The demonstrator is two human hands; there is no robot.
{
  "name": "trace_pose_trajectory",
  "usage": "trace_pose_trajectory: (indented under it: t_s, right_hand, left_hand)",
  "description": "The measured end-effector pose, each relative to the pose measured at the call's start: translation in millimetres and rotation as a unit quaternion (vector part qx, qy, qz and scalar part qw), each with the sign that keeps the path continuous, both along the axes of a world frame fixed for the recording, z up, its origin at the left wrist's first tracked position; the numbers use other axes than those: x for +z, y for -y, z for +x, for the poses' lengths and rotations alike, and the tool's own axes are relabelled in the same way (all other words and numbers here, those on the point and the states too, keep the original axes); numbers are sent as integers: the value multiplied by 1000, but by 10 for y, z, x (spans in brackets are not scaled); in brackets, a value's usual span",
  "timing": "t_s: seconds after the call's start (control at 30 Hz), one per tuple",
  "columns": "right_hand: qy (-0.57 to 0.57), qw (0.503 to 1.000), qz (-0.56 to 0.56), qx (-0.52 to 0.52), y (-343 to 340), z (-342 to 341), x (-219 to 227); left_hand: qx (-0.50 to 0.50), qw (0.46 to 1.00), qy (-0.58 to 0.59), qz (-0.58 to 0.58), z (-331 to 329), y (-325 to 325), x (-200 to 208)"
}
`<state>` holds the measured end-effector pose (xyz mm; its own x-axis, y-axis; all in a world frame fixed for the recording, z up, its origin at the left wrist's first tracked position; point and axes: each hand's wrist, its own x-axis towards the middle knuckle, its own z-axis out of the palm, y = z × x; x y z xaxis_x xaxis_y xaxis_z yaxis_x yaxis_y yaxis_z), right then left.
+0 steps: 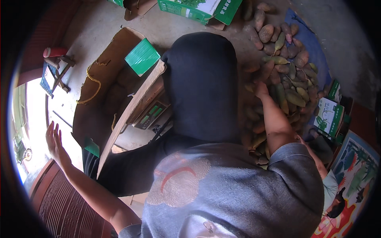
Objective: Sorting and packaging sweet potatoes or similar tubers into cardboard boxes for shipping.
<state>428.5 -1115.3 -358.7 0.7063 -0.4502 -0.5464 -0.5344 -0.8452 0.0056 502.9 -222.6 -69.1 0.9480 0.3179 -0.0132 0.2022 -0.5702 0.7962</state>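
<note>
My left hand (pixel 57 144) is raised at the far left with its fingers stretched out, holding nothing. It is beside a large opened cardboard box (pixel 90 81) with a yellow rope handle (pixel 95 88). On the right, my right hand (pixel 260 90) reaches down to a heap of brown and green tubers (pixel 293 97), long or rounded in shape. Its fingers blend into the tubers, so their grip is hidden. Between box and heap, my dark-trousered leg (pixel 200 83) fills the middle.
A scale with green digits (pixel 152 115) stands behind the box's raised flap (pixel 133 113). Blue sheeting (pixel 313 43) lies under the heap's edge. Green and white cartons (pixel 190 10) are at the top; another carton (pixel 328 115) stands right. Another person's arm (pixel 315 156) shows at right.
</note>
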Motion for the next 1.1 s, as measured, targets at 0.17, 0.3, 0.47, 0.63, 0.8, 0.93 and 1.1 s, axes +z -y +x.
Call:
trace_pose_trajectory:
  t_s: [0.17, 0.3, 0.47, 0.63, 0.8, 0.93, 1.1]
  right_hand:
    - [-35, 992, -23, 116, -48, -43, -341]
    - [-105, 979, -71, 157, -114, -7, -430]
    - [-175, 945, -117, 248, -53, -14, -497]
    - [-111, 934, -127, 315, -262, -205, -397]
    - [-18, 967, -38, 253, -294, -242, -550]
    - [37, 959, -12, 282, -95, -64, -716]
    - [128, 983, 63, 111, -257, 519, -289]
  left_hand:
    - [53, 998, -12, 9, -111, 49, 20]
    - [93, 995, -13, 14, -207, 88, 112]
    - [112, 993, -9, 20, -146, 89, 37]
    - [110, 993, -6, 31, -66, 160, 108]
    - [83, 996, -6, 41, -16, 95, 61]
    - [72, 997, 27, 18, 50, 90, 15]
    - [54, 995, 53, 59, 112, 63, 191]
